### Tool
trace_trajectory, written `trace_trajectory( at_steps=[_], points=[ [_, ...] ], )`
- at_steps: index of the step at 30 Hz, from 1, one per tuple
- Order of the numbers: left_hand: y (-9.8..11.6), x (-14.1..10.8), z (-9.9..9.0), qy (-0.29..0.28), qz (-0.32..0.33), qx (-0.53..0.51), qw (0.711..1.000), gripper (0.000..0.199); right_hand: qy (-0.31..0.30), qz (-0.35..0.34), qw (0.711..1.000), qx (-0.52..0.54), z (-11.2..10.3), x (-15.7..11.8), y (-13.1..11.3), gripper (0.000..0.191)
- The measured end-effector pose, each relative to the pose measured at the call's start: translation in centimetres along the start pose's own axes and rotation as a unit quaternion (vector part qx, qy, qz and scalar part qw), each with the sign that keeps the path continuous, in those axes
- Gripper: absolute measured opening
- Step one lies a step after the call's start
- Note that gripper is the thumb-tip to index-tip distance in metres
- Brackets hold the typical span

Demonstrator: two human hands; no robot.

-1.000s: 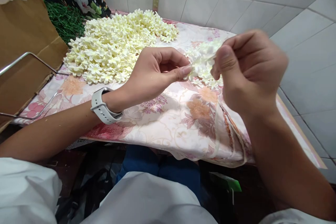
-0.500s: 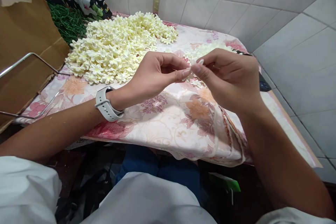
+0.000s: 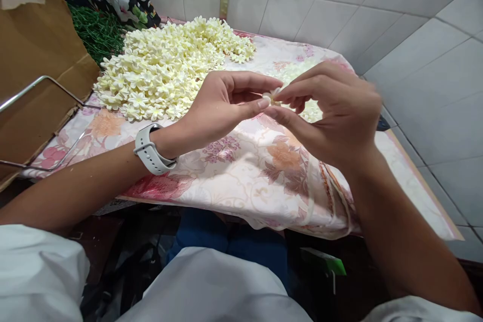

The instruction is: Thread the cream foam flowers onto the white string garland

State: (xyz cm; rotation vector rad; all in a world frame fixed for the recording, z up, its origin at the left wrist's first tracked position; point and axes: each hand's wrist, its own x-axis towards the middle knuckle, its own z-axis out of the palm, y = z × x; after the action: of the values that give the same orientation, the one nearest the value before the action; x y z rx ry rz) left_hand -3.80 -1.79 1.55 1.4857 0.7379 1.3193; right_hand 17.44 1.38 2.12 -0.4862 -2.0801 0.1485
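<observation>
A small white flower (image 3: 272,96) is between the fingertips of both hands, above the floral tablecloth (image 3: 241,186). My left hand (image 3: 226,103), with a white watch (image 3: 153,151) on its wrist, pinches the flower between thumb and fingers from the left. From the right, my right hand (image 3: 328,110) has its thumb and index finger at the same flower, its other fingers curled. Behind my left hand lies a large heap of cream-yellow flowers (image 3: 162,65). A paler pile of white flowers (image 3: 311,110) is partly hidden behind my right hand.
A brown cardboard box (image 3: 41,60) and a metal wire rack (image 3: 60,85) stand at the left. Green wiry strands (image 3: 98,32) and a dark floral bag (image 3: 128,0) are behind. Cords (image 3: 334,196) lie at the front right. A tiled wall (image 3: 287,10) borders the table.
My right hand has turned and lifted slightly, its index finger now reaching over the flower. The flower shows more clearly between the fingertips. My left hand has hardly moved.
</observation>
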Motion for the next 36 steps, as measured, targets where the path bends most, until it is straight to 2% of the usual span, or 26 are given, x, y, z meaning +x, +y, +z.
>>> trace_trajectory(
  at_steps=[2, 5, 10, 15, 20, 27, 36],
  points=[
    [0.1, -0.1, 0.0, -0.007, 0.012, 0.010, 1.000, 0.023, -0.012, -0.014, 1.000, -0.016, 0.1, 0.0, -0.3, 0.016],
    [0.1, -0.1, 0.0, -0.004, 0.025, 0.032, 0.999, 0.026, -0.012, 0.003, 1.000, -0.018, 0.0, -0.1, -0.1, 0.013],
    [0.2, -0.1, 0.2, 0.016, 0.046, 0.057, 0.997, 0.031, 0.001, 0.050, 0.997, 0.062, -0.1, 0.0, -0.3, 0.020],
    [0.2, -0.2, 0.3, 0.029, 0.058, 0.090, 0.994, 0.037, 0.002, 0.087, 0.988, 0.131, -0.2, 0.2, -0.5, 0.018],
    [0.1, -0.3, 0.3, 0.032, 0.069, 0.104, 0.992, 0.039, -0.030, 0.133, 0.982, 0.131, -0.7, 0.5, -0.3, 0.038],
    [-0.1, -0.2, 0.4, 0.034, 0.071, 0.107, 0.991, 0.039, -0.044, 0.131, 0.981, 0.138, -0.9, 0.7, 0.3, 0.041],
    [0.0, -0.3, 0.4, 0.016, 0.078, 0.099, 0.992, 0.045, -0.039, 0.113, 0.983, 0.138, -0.9, 0.4, -0.2, 0.032]
  ],
)
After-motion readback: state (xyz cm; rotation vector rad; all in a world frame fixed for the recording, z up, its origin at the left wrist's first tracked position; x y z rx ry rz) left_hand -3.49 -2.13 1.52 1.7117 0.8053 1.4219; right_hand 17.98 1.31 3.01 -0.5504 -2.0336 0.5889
